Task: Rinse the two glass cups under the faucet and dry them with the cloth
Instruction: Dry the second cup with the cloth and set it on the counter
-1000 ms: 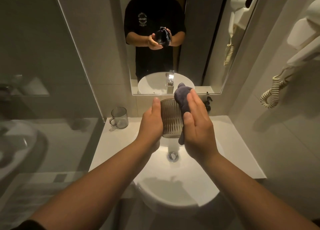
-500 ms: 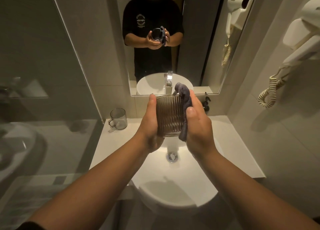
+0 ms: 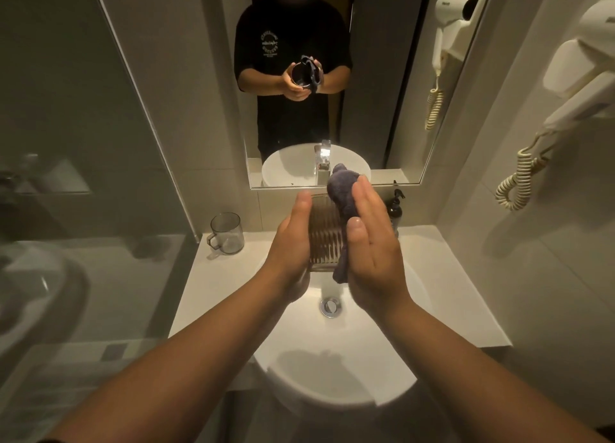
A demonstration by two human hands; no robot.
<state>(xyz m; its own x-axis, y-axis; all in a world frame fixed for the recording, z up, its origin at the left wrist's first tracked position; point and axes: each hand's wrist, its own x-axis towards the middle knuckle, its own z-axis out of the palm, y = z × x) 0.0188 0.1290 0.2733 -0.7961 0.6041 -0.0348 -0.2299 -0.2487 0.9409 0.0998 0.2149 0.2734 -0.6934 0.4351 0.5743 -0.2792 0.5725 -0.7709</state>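
Above the sink I hold a ribbed glass cup (image 3: 324, 242) between both hands. My left hand (image 3: 289, 242) grips its left side, thumb pointing up along the wall. My right hand (image 3: 372, 252) wraps a dark grey cloth (image 3: 342, 196) against the cup's right side and rim. The cloth bunches above the rim and hangs below the base. A second, clear glass cup with a handle (image 3: 228, 234) stands upright on the counter at the left. The faucet (image 3: 322, 172) shows just behind the cloth, and no water is seen running.
The white basin (image 3: 332, 359) with its drain (image 3: 329, 306) lies under my hands. A white counter (image 3: 442, 276) surrounds it. A dark pump bottle (image 3: 395, 209) stands by the wall behind my right hand. A mirror (image 3: 382, 76) hangs above and a hair dryer (image 3: 572, 86) is on the right wall.
My right hand has slid up the cup with the cloth, its fingers now reaching past the rim. The hands sit closer together, so less of the ribbed wall shows.
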